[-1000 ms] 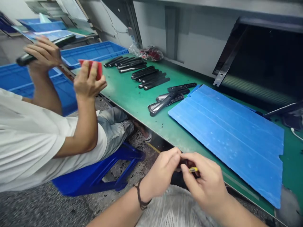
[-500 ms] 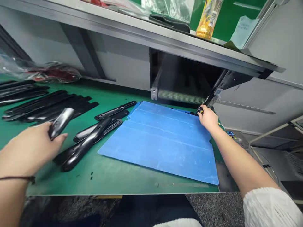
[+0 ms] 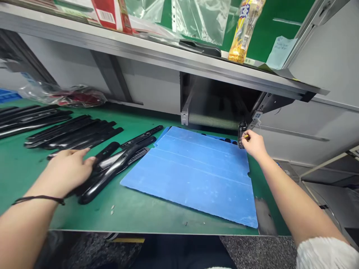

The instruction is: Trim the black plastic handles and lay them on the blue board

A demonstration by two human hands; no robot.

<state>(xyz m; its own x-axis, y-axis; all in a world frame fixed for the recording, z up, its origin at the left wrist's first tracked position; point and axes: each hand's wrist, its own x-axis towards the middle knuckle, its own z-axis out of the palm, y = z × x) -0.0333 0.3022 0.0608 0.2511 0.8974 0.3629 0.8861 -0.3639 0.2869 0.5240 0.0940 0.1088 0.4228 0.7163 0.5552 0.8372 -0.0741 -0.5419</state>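
My left hand (image 3: 68,170) is low over the left side of the bench, its fingers and thumb closed about a long black plastic shell (image 3: 107,151) with an oval hole near its end. Part of that shell is hidden by the hand. Beside it several similar long black shells (image 3: 112,170) lie crossed in a loose pile. Over the far right corner of a blue sheet (image 3: 190,172), my right hand (image 3: 254,144) pinches a dark upright piece (image 3: 241,134) with a small yellow part by the fingertips. Its exact kind is unclear.
More black shells (image 3: 73,132) lie in rows at the left. A clear plastic bag (image 3: 81,96) rests behind them. Above the green bench (image 3: 151,216) runs a shelf (image 3: 157,56) holding a drink bottle (image 3: 242,33) and a red box (image 3: 108,15). A dark opening (image 3: 218,99) lies beneath it.
My left hand has moved right and down with its shell, which now lies lower beside the pile. At the right, the dark piece has come up into fuller view. The camera view has shifted slightly.
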